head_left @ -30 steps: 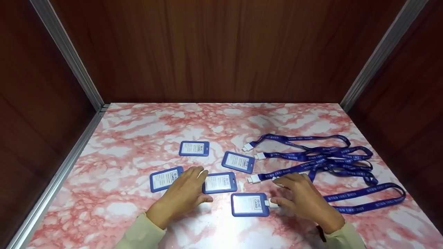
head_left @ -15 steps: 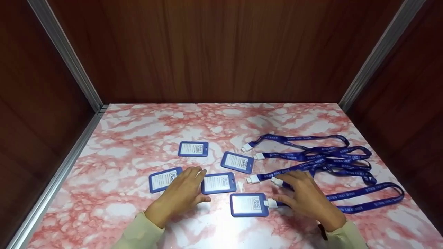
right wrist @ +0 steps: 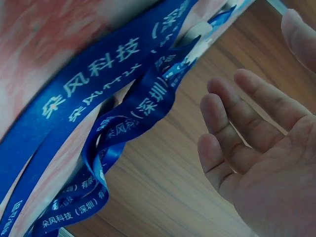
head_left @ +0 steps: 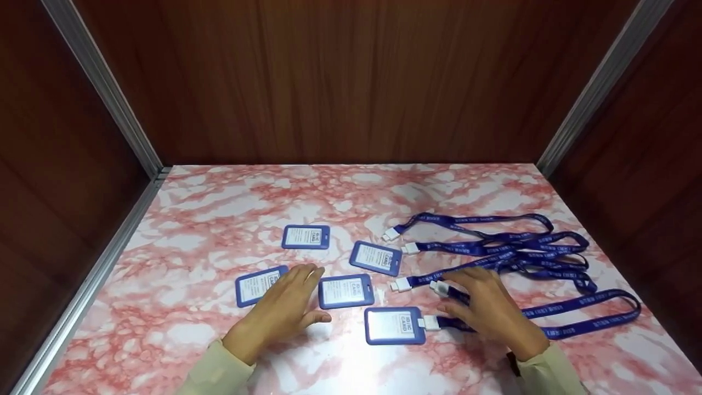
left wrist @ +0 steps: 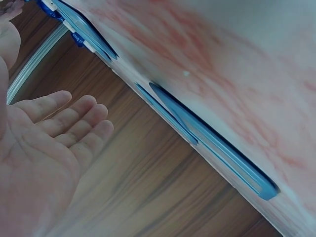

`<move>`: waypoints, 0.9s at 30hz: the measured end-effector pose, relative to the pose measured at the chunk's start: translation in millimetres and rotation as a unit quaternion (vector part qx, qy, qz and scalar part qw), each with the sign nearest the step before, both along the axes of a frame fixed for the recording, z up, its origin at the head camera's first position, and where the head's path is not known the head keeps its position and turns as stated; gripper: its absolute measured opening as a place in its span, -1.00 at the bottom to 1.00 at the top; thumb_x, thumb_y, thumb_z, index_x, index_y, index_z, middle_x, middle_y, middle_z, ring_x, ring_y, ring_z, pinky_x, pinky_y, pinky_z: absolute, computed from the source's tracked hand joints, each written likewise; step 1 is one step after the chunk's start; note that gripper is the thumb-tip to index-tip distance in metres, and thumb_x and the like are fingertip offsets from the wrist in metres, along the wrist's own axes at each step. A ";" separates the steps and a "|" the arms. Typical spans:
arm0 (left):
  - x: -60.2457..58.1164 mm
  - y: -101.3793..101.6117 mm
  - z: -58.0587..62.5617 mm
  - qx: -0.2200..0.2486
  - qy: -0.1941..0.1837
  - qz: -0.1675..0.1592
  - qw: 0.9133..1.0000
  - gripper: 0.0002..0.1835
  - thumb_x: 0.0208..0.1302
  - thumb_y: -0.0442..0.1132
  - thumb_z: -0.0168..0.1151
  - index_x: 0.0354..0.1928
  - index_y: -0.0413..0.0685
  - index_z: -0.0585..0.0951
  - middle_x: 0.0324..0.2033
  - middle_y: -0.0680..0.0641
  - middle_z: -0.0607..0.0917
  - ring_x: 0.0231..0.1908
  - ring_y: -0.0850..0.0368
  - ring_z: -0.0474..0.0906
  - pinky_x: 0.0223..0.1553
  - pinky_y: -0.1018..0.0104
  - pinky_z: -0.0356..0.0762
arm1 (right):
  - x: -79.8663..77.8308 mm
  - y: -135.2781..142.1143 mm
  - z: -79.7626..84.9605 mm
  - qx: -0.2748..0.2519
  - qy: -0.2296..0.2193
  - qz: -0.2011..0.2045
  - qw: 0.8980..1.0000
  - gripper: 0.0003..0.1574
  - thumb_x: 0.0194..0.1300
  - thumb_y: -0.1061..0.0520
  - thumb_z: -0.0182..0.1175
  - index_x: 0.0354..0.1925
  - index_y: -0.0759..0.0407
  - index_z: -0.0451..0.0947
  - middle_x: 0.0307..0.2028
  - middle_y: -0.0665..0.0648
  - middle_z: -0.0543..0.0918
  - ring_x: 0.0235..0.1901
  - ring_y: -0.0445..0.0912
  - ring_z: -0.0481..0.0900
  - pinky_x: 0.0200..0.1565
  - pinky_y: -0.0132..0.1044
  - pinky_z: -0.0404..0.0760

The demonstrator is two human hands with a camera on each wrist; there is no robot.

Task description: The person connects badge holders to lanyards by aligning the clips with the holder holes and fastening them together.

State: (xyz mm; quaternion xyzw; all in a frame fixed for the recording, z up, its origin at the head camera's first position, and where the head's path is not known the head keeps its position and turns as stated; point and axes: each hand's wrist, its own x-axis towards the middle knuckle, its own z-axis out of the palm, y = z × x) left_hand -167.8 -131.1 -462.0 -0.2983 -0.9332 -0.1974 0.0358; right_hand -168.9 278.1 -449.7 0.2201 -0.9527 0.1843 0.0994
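My left hand (head_left: 285, 302) hovers over the table with relaxed fingers, holding nothing. It lies between a blue-framed badge holder (head_left: 255, 288), which it partly covers, and another badge holder (head_left: 345, 291) to its right. In the left wrist view the fingers (left wrist: 74, 118) stand apart from the badge holders. My right hand (head_left: 485, 307) is above the blue lanyards (head_left: 576, 304), its fingers loosely bent with nothing in them. The nearest badge holder (head_left: 394, 326) joins a white lanyard clip (head_left: 432, 322) just left of that hand. A loose white clip (head_left: 439, 287) lies by its fingertips.
Two more badge holders (head_left: 305, 237) (head_left: 375, 258) lie farther back. Several blue lanyards (head_left: 548, 241) overlap at the right, white clips (head_left: 401, 284) pointing left. Dark wood panels (head_left: 351, 82) with metal corner posts (head_left: 104, 88) enclose the marbled table (head_left: 219, 197).
My right hand has drawn slightly right, off the clip at the nearest badge holder, uncovering more of the strap. My left hand has shifted slightly left. The badge holders stay put.
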 end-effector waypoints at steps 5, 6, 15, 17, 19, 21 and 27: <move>2.8 -4.1 2.6 0.003 -0.020 0.000 1.000 0.00 0.31 0.24 0.31 0.55 -0.25 0.20 0.49 -0.34 0.26 0.50 -0.31 0.13 0.48 -0.23 0.10 | -4.8 2.0 -3.8 0.004 0.017 -0.002 1.000 -0.34 0.10 -0.05 0.58 0.11 0.21 0.69 0.04 0.19 0.73 0.12 0.23 0.59 0.15 0.27 0.40; 2.9 -4.6 2.8 0.001 -0.018 -0.001 1.000 0.00 0.31 0.24 0.30 0.55 -0.26 0.19 0.49 -0.34 0.26 0.50 -0.31 0.13 0.48 -0.22 0.09 | -5.2 1.8 -4.0 0.006 0.015 -0.006 1.000 -0.34 0.10 -0.07 0.58 0.11 0.20 0.70 0.04 0.18 0.73 0.12 0.23 0.58 0.15 0.27 0.39; 3.1 -7.0 0.2 -0.002 -0.006 -0.004 1.000 0.00 0.33 0.25 0.29 0.55 -0.27 0.19 0.49 -0.34 0.26 0.50 -0.31 0.14 0.48 -0.21 0.10 | -9.4 -1.0 -3.3 0.028 -0.007 -0.029 0.999 -0.36 0.13 -0.11 0.56 0.09 0.18 0.71 0.04 0.19 0.73 0.12 0.25 0.58 0.15 0.31 0.38; 3.0 -7.3 -0.1 -0.003 -0.005 -0.002 1.000 0.00 0.33 0.26 0.29 0.55 -0.27 0.19 0.49 -0.34 0.26 0.50 -0.31 0.14 0.48 -0.22 0.10 | -10.2 -1.7 -3.5 0.030 -0.006 -0.029 0.999 -0.38 0.13 -0.10 0.56 0.07 0.18 0.72 0.03 0.18 0.73 0.10 0.24 0.59 0.13 0.31 0.39; 3.1 -7.7 -0.2 -0.004 -0.003 -0.002 1.000 0.00 0.33 0.26 0.28 0.55 -0.28 0.20 0.49 -0.34 0.27 0.49 -0.31 0.14 0.48 -0.23 0.11 | -11.1 -2.3 -4.4 0.033 -0.003 -0.028 0.999 -0.41 0.12 -0.09 0.57 0.04 0.17 0.73 0.01 0.17 0.74 0.09 0.23 0.60 0.10 0.29 0.42; 3.2 -7.9 -0.1 -0.004 -0.004 -0.001 1.000 0.00 0.32 0.26 0.29 0.55 -0.28 0.20 0.49 -0.34 0.27 0.49 -0.32 0.14 0.47 -0.23 0.11 | -11.8 -2.7 -5.3 0.032 0.000 -0.026 0.999 -0.43 0.11 -0.07 0.58 0.02 0.18 0.74 0.00 0.17 0.75 0.07 0.22 0.60 0.08 0.27 0.44; 2.7 -7.6 -0.1 -0.009 -0.010 0.002 1.000 0.01 0.31 0.26 0.30 0.55 -0.27 0.19 0.49 -0.33 0.26 0.50 -0.31 0.13 0.48 -0.22 0.10 | -13.0 -3.4 -7.6 0.025 0.003 -0.020 0.999 -0.44 0.09 -0.02 0.60 0.01 0.21 0.73 -0.03 0.18 0.76 0.05 0.22 0.61 0.07 0.26 0.45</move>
